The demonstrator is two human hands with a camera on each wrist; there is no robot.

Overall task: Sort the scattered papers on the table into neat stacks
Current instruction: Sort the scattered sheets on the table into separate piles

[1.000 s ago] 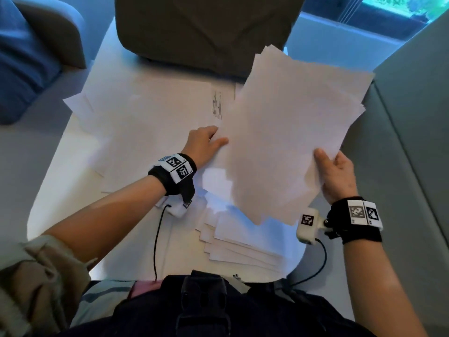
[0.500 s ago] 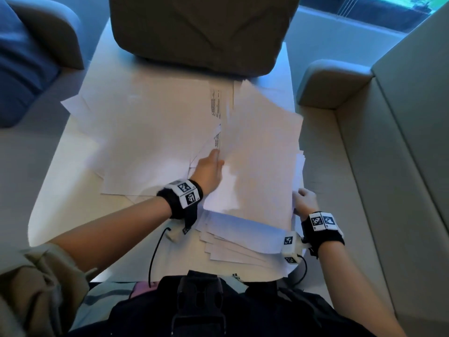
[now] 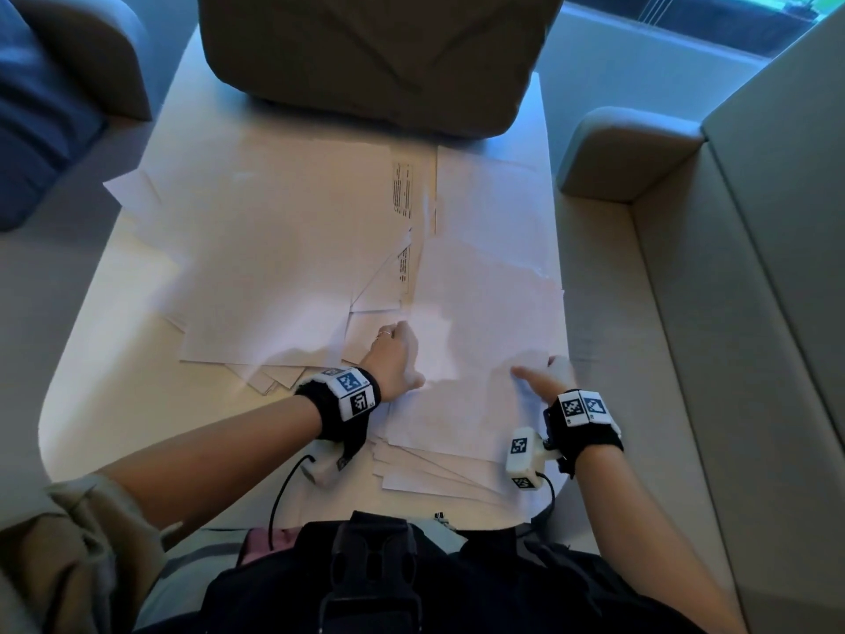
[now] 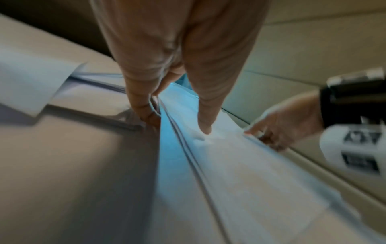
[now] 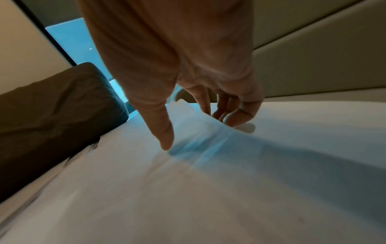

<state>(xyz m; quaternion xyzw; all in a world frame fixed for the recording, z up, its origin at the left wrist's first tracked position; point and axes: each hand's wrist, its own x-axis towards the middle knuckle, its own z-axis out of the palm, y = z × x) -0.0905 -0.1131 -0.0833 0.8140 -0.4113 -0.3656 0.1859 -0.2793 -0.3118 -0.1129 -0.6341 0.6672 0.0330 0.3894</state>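
Roughly midway: right-side stack [image 3: 484, 313] down on table [image 3: 105, 404], left hand [image 3: 395, 356] pinching its near-left edge, right hand [image 3: 548, 372] thumb on top, fingers curled under right edge; loose sheets [image 3: 274, 249] beyond left fingertips unsorted.

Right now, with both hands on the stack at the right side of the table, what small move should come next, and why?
Probably squeeze the stack square between both hands. The left hand grips its left edge and the right hand its right edge, yet sheet edges are staggered along the right side and more sheets fan out below. Evening it first should make adding them easier.
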